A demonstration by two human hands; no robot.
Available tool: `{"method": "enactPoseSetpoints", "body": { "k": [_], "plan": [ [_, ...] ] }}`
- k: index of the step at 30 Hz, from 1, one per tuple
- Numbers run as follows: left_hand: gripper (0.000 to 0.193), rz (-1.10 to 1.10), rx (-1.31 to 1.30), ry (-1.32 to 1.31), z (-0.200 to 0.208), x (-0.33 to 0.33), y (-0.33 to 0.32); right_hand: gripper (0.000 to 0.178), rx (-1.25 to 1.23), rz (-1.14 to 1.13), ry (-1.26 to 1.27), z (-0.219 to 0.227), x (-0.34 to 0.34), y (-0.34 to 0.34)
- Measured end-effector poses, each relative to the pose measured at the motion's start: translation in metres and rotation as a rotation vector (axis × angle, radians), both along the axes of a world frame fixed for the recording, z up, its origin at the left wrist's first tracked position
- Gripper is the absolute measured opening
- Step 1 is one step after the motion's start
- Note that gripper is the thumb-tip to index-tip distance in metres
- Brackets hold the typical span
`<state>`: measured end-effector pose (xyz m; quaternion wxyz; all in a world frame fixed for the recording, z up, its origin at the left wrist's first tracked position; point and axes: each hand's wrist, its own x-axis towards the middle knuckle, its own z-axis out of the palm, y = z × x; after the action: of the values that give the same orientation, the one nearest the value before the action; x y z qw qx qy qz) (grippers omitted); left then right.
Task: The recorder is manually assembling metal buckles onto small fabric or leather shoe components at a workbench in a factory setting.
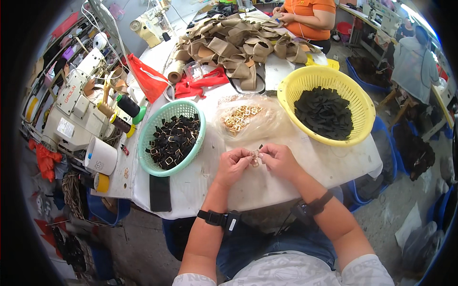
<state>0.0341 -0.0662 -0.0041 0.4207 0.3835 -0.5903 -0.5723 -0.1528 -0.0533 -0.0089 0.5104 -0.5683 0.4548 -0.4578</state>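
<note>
My left hand (233, 167) is closed in a pinch on small gold square rings (255, 158); more than one seems to be there, partly hidden by the fingers. Against it, the fingers of my right hand (279, 162) pinch a short black strap piece (260, 147), whose tip pokes up by the rings. Just beyond my hands lies a clear plastic bag (267, 125) of loose gold rings (242, 118). At the left, a mint-green basket (202, 125) contains black straps fitted with gold rings (172, 141). A yellow basket (365, 112) at the right holds plain black strap pieces (323, 114).
A black phone (160, 193) lies near the table's front left edge. Sewing machines (78, 97) and thread cones (128, 106) stand at the left. Brown fabric pieces (234, 43) are heaped at the back, where a person in orange (312, 16) works. Blue bins (381, 148) sit at the right.
</note>
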Motion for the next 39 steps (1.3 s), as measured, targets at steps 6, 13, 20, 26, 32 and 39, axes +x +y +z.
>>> {"method": "enactPoseSetpoints", "body": {
  "k": [6, 13, 20, 26, 32, 39],
  "plan": [
    [0.011, 0.03, -0.007, -0.053, -0.005, 0.002, -0.002, 0.014, -0.027, -0.017, 0.025, -0.006, 0.001, 0.0],
    [0.009, 0.02, -0.007, -0.019, -0.006, 0.001, -0.001, 0.013, -0.146, -0.013, 0.133, 0.002, 0.001, 0.002],
    [0.01, 0.03, -0.025, 0.004, -0.012, 0.0, -0.003, 0.012, -0.214, -0.017, 0.184, 0.006, 0.002, 0.004],
    [0.013, 0.082, -0.07, -0.091, -0.004, -0.002, -0.001, 0.011, -0.262, -0.032, 0.2, 0.002, 0.001, 0.002],
    [0.013, 0.17, -0.075, -0.177, -0.002, -0.001, 0.002, 0.008, -0.206, -0.208, 0.145, 0.017, 0.004, 0.012],
    [0.012, 0.17, -0.103, -0.167, -0.012, -0.001, -0.001, 0.01, -0.211, -0.168, 0.06, 0.005, 0.001, 0.01]
  ]
}}
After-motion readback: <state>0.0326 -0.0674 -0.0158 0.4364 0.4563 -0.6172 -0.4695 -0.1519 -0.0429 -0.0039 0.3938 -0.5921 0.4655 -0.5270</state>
